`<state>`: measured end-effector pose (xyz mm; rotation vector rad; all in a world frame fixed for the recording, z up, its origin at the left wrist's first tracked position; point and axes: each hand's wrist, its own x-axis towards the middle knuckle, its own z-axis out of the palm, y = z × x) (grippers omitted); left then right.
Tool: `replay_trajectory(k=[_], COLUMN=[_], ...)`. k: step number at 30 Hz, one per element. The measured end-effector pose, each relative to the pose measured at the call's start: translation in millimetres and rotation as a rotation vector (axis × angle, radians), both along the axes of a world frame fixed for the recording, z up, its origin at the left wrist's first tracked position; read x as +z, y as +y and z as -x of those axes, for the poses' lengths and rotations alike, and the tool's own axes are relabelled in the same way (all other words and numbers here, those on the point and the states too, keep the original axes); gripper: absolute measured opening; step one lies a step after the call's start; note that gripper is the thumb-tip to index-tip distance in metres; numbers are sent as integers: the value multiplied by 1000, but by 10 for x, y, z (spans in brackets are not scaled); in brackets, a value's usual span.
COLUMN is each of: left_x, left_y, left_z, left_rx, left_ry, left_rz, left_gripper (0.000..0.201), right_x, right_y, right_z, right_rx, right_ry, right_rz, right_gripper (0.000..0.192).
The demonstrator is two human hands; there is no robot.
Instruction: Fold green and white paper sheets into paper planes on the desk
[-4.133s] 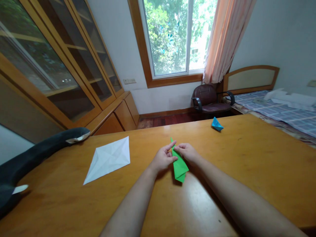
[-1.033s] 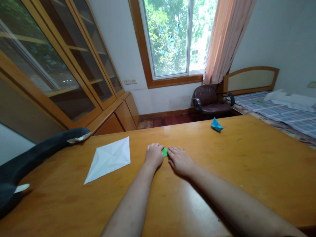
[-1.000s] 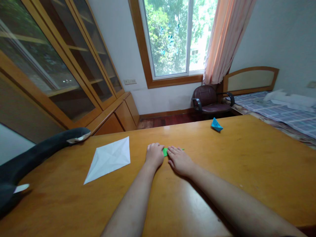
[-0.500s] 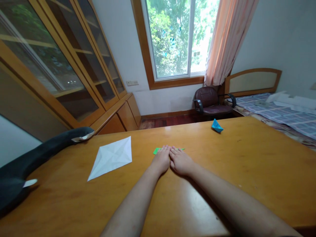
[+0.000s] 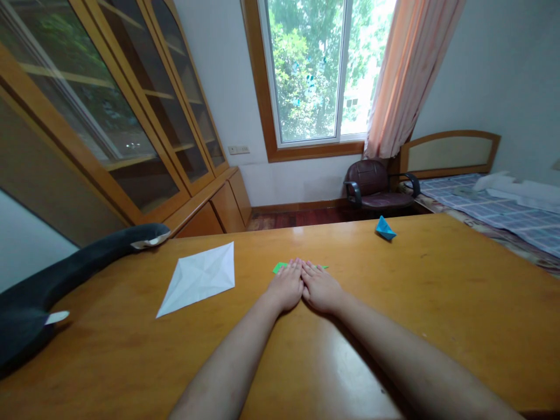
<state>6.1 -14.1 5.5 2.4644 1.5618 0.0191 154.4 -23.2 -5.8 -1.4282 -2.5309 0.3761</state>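
Pressed flat on the wooden table (image 5: 394,303) is a piece of green paper (image 5: 279,268), mostly covered by my hands; only its left end and a thin right tip show. My left hand (image 5: 286,286) lies over its left part, fingers stretched out and pointing away from me. Beside it, my right hand (image 5: 321,286) rests on the right part with its fingers extended. The two hands touch at the fingertips and thumbs. How the paper is folded underneath is hidden.
A creased white sheet of paper (image 5: 201,280) lies to the left. A small blue paper boat (image 5: 385,228) sits near the far edge at the right. Dark padded furniture (image 5: 87,262) borders the left side. Beyond the table stand an office chair (image 5: 370,184) and a bed (image 5: 503,201).
Both hands stay on the green paper, their pose almost the same. The view has tilted slightly, so the whole scene sits a little lower and to the right.
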Motion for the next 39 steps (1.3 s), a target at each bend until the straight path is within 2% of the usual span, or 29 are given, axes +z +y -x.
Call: replay_trajectory(k=[8, 14, 26, 30, 35, 39], left_x=[-70, -76, -92, -94, -78, -65], left_y=[49, 114, 85, 75, 18, -77], left_z=[31, 81, 83, 71, 66, 96], left_rx=[0, -86, -54, -19, 83, 209], left_ry=[26, 33, 9, 29, 70, 126], left_rz=[-29, -45, -79, -99, -118, -119], left_gripper=[67, 66, 65, 65, 66, 79], right_x=[12, 78, 57, 51, 71, 85], right_y=[-15, -45, -30, -27, -27, -33], right_z=[-25, -85, -78, -98, -108, -104], right_rx=[-64, -89, -66, -65, -76, -79], right_ry=[-30, -75, -129, -112, -110, -104], right_rz=[-8, -29, -38, -27, 16, 38], right_gripper=[66, 66, 66, 66, 65, 66])
